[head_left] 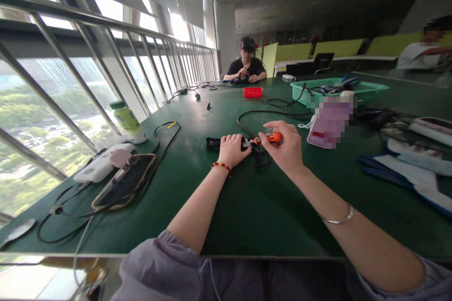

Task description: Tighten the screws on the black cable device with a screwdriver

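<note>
My left hand (231, 151) is wrapped over a black tube-shaped device (212, 143) lying on the green table, pressing it down. A red beaded bracelet circles that wrist. In my right hand (287, 148), the thumb and fingers close around the orange handle of a screwdriver (275, 138). The screwdriver lies nearly level, its metal end pointing left at the device's open end beside my left thumb. Dark wires (262, 157) hang beneath the handle on the tabletop. My fingers hide the device's middle, and the exact contact of the tip cannot be made out.
On the left are a green bottle (127, 122), a white box-like device (102, 164) and a phone (125, 181) with cords. To the right lie a purple phone (328, 124), a teal basket (300, 94) and gloves (409, 178). A red tray (253, 92) and a co-worker (246, 63) are opposite.
</note>
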{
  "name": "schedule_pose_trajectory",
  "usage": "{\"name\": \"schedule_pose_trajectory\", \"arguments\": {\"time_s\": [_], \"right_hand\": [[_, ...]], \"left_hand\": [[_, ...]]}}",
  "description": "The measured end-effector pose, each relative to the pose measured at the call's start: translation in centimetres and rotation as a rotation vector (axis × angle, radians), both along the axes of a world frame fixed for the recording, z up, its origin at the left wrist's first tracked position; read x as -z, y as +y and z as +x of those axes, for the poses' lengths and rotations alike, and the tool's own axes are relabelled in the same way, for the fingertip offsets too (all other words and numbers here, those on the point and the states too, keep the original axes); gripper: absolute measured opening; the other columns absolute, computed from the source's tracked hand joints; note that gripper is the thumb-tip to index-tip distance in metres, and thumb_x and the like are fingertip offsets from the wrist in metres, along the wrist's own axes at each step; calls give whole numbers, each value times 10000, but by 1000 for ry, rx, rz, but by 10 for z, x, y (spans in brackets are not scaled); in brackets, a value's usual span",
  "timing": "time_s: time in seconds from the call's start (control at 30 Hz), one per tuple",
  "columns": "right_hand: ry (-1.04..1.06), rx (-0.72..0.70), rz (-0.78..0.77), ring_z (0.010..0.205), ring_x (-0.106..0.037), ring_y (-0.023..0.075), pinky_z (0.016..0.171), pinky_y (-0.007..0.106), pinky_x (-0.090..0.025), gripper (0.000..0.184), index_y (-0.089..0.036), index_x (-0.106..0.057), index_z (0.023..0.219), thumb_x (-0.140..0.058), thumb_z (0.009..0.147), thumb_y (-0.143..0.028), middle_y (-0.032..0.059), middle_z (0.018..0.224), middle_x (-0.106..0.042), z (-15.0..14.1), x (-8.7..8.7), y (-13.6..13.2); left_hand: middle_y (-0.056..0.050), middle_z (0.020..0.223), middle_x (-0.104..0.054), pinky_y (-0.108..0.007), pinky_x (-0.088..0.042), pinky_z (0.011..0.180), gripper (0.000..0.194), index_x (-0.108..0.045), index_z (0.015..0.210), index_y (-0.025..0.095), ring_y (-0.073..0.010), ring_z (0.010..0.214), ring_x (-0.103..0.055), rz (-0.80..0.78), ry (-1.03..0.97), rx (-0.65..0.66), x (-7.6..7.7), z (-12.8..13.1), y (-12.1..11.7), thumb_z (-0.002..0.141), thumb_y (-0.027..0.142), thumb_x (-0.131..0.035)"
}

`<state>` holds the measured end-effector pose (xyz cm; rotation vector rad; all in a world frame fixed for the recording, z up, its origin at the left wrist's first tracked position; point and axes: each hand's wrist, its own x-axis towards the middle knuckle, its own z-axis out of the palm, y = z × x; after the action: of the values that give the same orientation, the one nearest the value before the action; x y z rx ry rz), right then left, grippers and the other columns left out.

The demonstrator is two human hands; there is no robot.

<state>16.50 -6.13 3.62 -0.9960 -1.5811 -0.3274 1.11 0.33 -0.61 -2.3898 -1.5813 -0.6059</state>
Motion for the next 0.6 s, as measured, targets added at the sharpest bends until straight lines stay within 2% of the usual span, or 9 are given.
{"name": "schedule_pose_trajectory", "arguments": {"time_s": [0.2,0.27,0.37,0.43,0.6], "right_hand": [[-32,-78,106,832,-584,201,811,360,-483,393,-205,-503,1142,-575,756,-211,65,976,-631,1,1,1],[-32,-55,84,773,-577,197,789,359,-485,342,-203,-532,1094,-591,758,-230,49,877,-636,0,1,1],[-29,-6,19,658,-547,181,759,359,-482,144,-236,-583,905,-608,773,-287,-2,672,-596,-1,0,0],[-26,-2,13,659,-550,180,764,361,-480,128,-246,-582,890,-609,774,-293,-9,660,-595,-1,0,-1],[-37,-66,91,835,-590,206,815,372,-484,390,-220,-511,1136,-582,752,-224,59,991,-644,1,1,1]], "left_hand": [[-90,1017,-640,-404,-346,924,369,-552,1035,184,-274,1000,-551,-1,-8,9,0,0,0,841,490,-481],[-91,1015,-641,-404,-345,924,373,-551,1035,182,-275,1001,-550,0,-9,8,0,0,0,841,492,-479],[-92,1016,-641,-406,-342,928,379,-552,1028,180,-276,1001,-548,2,-9,5,1,0,0,841,499,-475],[-90,1018,-641,-406,-342,930,381,-551,1029,181,-275,999,-548,1,-7,4,1,0,0,841,502,-473],[-90,1019,-638,-401,-342,927,371,-549,1036,183,-271,1000,-549,-6,-6,4,0,0,0,844,493,-476]]}}
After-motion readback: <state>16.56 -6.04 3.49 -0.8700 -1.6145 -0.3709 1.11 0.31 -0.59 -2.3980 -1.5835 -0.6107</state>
